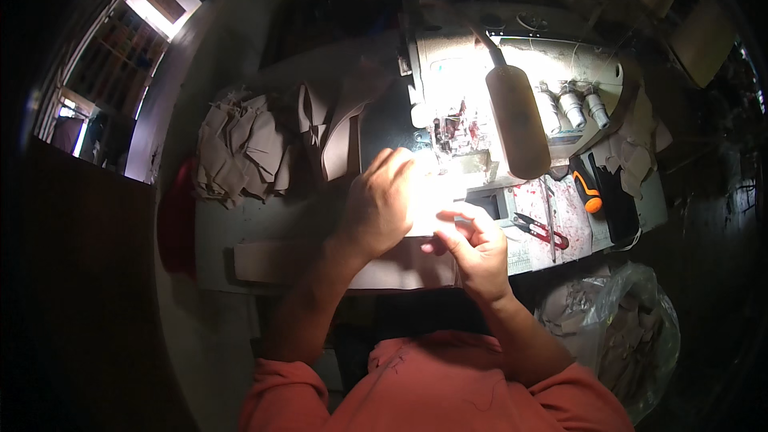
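Observation:
Just in front of the sewing machine (pixel 474 162), my left hand (pixel 384 204) is curled over a pale piece of fabric (pixel 428 212), its fingertips lost in the lamp's glare. To the right, my right hand (pixel 478 250) pinches the near edge of the same fabric between thumb and fingers. Glare washes out most of this piece, so its outline cannot be made out. A long beige fabric strip (pixel 352 266) lies along the table's front edge, below both hands.
Stacked beige fabric pieces (pixel 244 148) lie at left, beside curved pieces (pixel 340 140). A lamp (pixel 518 120) hangs over the machine, with thread cones (pixel 572 106) behind. Red-handled thread snips (pixel 542 230) and an orange-and-black tool (pixel 588 188) lie right. A scrap-filled plastic bag (pixel 616 320) stands below.

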{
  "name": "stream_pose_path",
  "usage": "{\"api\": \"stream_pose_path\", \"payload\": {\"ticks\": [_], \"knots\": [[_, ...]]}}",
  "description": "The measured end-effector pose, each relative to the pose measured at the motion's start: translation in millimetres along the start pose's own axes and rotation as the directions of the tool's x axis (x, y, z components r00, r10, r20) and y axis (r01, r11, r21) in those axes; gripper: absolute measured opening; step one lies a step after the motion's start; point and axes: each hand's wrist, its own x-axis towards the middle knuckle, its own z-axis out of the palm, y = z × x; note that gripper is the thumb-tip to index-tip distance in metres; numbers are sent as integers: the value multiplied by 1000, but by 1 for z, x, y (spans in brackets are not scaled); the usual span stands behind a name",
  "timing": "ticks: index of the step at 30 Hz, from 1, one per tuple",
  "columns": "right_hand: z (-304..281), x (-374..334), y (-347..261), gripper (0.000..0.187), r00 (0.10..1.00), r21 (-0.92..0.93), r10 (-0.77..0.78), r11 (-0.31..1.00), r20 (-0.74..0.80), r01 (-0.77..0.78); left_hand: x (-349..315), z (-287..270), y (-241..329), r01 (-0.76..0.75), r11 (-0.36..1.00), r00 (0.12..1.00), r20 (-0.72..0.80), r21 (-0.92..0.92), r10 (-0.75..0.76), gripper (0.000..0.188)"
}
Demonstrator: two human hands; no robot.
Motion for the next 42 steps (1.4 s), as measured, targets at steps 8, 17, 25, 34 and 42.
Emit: {"api": "stream_pose_path", "payload": {"ticks": [8, 17, 25, 34, 42], "knots": [[-2, 18, -10, 18, 1000, -118, 4, 993, 24, -1, 16, -1, -5, -150, 989, 984, -97, 20, 151, 10], [-5, 20, -10, 19, 999, -34, 36, 999, 10, -35, 14, 1, -20, 82, 982, 996, 59, -172, -73, 17], [-35, -18, -9, 17, 1000, -115, 23, 993, -9, -24, 29, 23, -134, -82, 790, 942, 306, 607, -137, 24], [-60, -37, -2, 17, 994, -260, 101, 960, -37, -107, -70, 14, 27, 11, 997, 999, 50, -71, -8, 19], [-48, -41, -10, 18, 999, -351, 37, 936, -8, -38, -80, 45, 5, 188, 900, 978, -14, -393, -210, 12]]}}
